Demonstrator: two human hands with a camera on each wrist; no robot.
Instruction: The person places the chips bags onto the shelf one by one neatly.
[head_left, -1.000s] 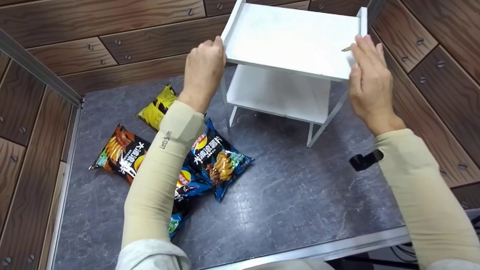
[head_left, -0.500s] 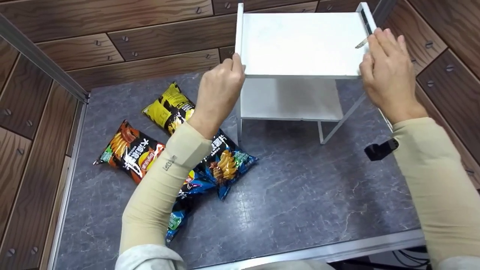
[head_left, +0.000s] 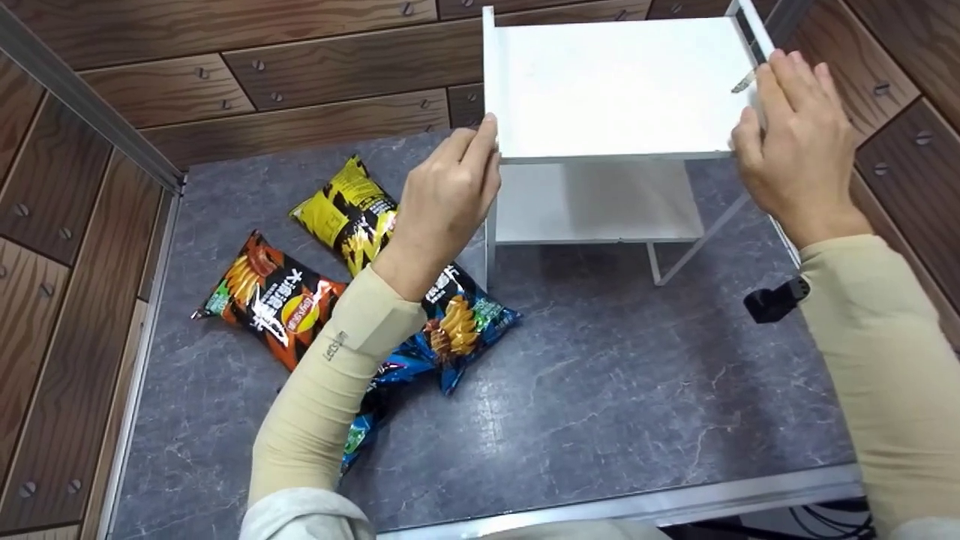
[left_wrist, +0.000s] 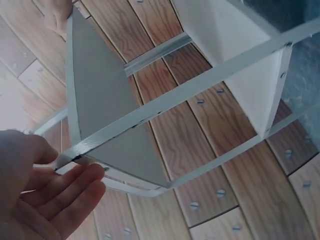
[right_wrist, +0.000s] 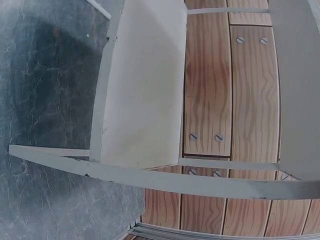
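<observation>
- We are seeing the left hand [head_left: 450, 191] pinching the near left corner of a white two-tier shelf unit [head_left: 615, 86], its thumb and fingers lying on either side of the frame.
- We are seeing the right hand [head_left: 802, 139] resting on the unit's right side, its fingers lying straight and its thumb spreading toward the near corner.
- The two hands are staying well apart, with the upper board spanning between them.
- Beneath that board, we are seeing the lower board [head_left: 600, 202] and thin white legs.
- Beige sleeves [head_left: 874, 352] are covering both forearms, and a black device [head_left: 772, 300] is sitting by the right wrist.
- Left of the unit, a yellow bag [head_left: 345, 206], an orange bag [head_left: 274, 296] and blue bags [head_left: 465, 322] are lying near one another; the left arm is partly hiding some.
- Grey marbled flooring [head_left: 600, 420] is lying under the bags, and wood-patterned walls [head_left: 337, 75] are rising around it.
</observation>
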